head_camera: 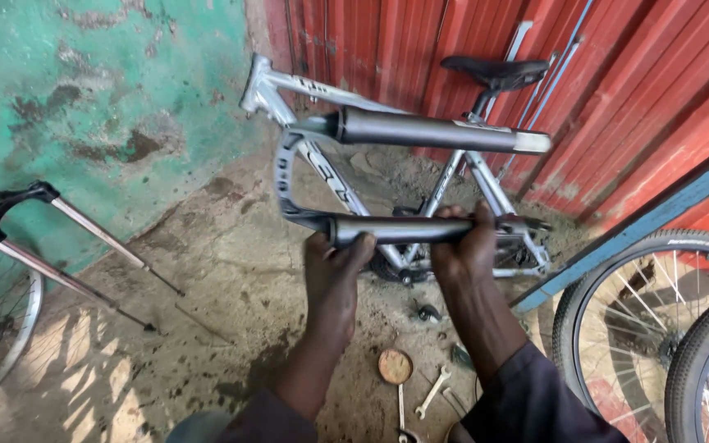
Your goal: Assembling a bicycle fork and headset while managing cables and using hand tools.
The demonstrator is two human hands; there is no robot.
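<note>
I hold a dark grey bicycle suspension fork [420, 130] sideways in front of me, its two legs lying one above the other. My left hand [336, 262] grips the lower leg near the arch. My right hand [468, 244] grips the same lower leg farther right. The upper leg is free of both hands. Behind the fork a silver bicycle frame [289, 82] with a black saddle [496, 70] leans against a red corrugated wall.
Wrenches [432, 392] and a round rusty tin lid [395, 366] lie on the dirt floor below my arms. Two bicycle wheels [617, 303] stand at the right. Another bike's fork and wheel [2, 271] are at the left by a green wall.
</note>
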